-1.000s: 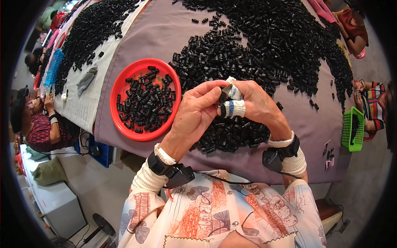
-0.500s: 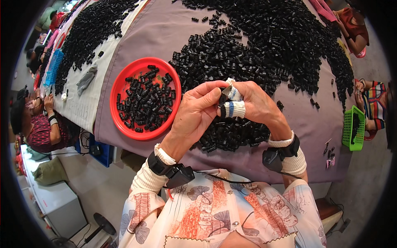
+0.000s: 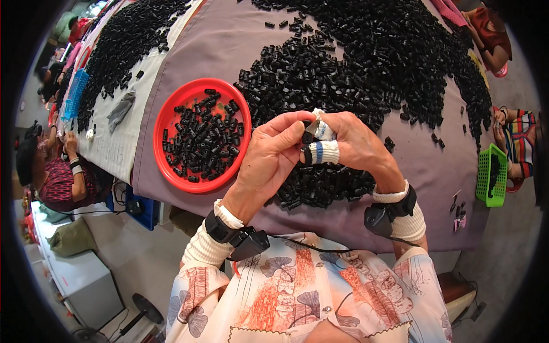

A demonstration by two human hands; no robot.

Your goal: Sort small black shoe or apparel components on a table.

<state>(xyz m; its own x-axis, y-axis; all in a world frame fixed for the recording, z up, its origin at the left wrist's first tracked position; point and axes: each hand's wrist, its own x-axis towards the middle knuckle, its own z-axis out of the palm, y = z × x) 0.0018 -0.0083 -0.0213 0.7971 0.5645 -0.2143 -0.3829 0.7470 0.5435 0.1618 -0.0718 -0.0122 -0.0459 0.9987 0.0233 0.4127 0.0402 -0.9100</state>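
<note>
Above the near heap, my two hands meet with their fingertips together. My left hand (image 3: 269, 151) is closed in a pinch around a small black cylindrical part (image 3: 308, 138), mostly hidden by the fingers. Against that part my right hand (image 3: 357, 140) is closed on a thin grey blade-like piece (image 3: 313, 125); its exact kind is too small to tell. White wrapping with blue marks covers fingers of the right hand. A heap of similar black parts (image 3: 320, 186) lies under the hands. To their left, a red round tray (image 3: 163, 171) holds many more.
A large pile of black parts (image 3: 389, 51) spreads across the cloth-covered table (image 3: 194, 51). At the right edge is a green basket (image 3: 490, 197). A blue basket (image 3: 76, 94) and a grey bag (image 3: 121, 110) lie left. Other people sit at both sides.
My hands hold almost the same pose, with only a slight shift at the fingertips. The person at the left has moved a hand a little.
</note>
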